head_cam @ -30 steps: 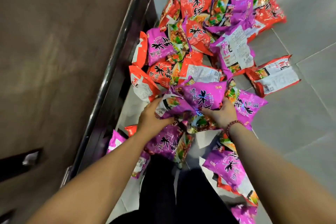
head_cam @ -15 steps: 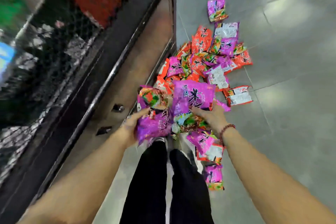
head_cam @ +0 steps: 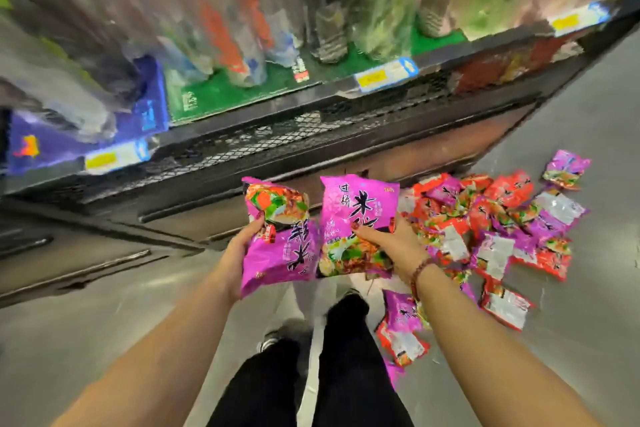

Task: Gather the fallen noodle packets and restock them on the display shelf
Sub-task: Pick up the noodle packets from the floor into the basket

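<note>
My left hand (head_cam: 239, 253) grips a purple noodle packet (head_cam: 277, 239) by its left edge, thumb on the front. My right hand (head_cam: 391, 246) holds another purple packet (head_cam: 356, 215) upright, thumb across its face. Both packets are held side by side above the floor, in front of the low mesh-fronted display shelf (head_cam: 277, 135). A heap of fallen red and purple packets (head_cam: 485, 222) lies on the floor to the right, along the shelf base. More packets (head_cam: 401, 326) lie beside my right leg.
The shelf above carries blurred bagged goods on green matting (head_cam: 221, 94) with yellow price tags (head_cam: 377, 74). A dark plinth (head_cam: 104, 246) runs under the shelving. Grey tiled floor (head_cam: 571, 340) spreads right. My dark-trousered legs (head_cam: 311, 374) stand below the hands.
I have risen from the pile with the purple packets in both hands. The view has swung up and left from the floor heap to the shelf front.
</note>
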`<state>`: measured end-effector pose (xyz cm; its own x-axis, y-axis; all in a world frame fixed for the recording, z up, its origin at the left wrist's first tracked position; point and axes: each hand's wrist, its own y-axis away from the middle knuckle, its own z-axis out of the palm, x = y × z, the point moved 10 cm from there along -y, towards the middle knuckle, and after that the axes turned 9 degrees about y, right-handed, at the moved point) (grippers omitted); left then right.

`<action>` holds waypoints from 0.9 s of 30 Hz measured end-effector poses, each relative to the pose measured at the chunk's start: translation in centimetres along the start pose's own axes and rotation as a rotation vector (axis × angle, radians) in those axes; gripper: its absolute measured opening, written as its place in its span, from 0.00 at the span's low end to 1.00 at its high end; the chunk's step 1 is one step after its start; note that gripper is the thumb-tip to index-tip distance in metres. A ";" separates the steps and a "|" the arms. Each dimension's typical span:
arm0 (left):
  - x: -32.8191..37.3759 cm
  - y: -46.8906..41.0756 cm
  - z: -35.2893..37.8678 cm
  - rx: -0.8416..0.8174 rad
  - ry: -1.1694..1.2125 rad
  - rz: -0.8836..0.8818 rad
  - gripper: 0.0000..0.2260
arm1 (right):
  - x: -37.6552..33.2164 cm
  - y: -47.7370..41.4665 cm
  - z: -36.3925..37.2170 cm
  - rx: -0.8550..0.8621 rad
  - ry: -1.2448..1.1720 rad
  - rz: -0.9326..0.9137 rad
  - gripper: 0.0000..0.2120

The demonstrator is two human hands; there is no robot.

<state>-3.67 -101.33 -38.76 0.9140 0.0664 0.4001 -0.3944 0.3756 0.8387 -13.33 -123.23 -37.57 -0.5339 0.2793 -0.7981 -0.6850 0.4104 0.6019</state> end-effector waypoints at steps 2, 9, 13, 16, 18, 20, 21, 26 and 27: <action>1.3 3.0 -4.1 0.061 0.071 0.073 0.23 | -0.7 0.0 5.2 -0.081 0.096 -0.006 0.13; 3.4 14.6 -22.5 0.138 0.399 0.314 0.39 | -1.1 5.8 28.2 -0.421 0.295 -0.045 0.14; 1.7 22.0 -36.4 0.265 0.509 0.399 0.33 | 1.6 11.0 42.2 -0.588 0.396 -0.061 0.14; -0.2 28.1 -46.4 0.379 0.613 0.481 0.21 | 3.9 15.9 52.2 -0.697 0.490 -0.080 0.11; -1.7 31.6 -52.1 0.449 0.673 0.517 0.23 | 5.7 19.2 58.2 -0.769 0.548 -0.073 0.10; -2.7 34.9 -56.8 0.483 0.760 0.593 0.26 | 7.3 22.3 63.6 -0.829 0.599 -0.077 0.10; -2.9 36.3 -58.5 0.469 0.806 0.639 0.27 | 7.8 23.6 66.1 -0.855 0.620 -0.082 0.11; -4.7 41.8 -65.7 0.453 1.006 0.737 0.36 | 9.9 29.3 76.7 -1.001 0.711 -0.095 0.14; -4.9 42.5 -67.0 0.462 1.017 0.739 0.33 | 10.4 30.1 78.6 -1.033 0.723 -0.082 0.15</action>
<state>-18.61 -23.79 -29.87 0.0578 0.8465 0.5293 -0.6342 -0.3783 0.6743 -0.50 -39.77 -29.94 -0.3969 -0.3860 -0.8328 -0.6214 -0.5547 0.5533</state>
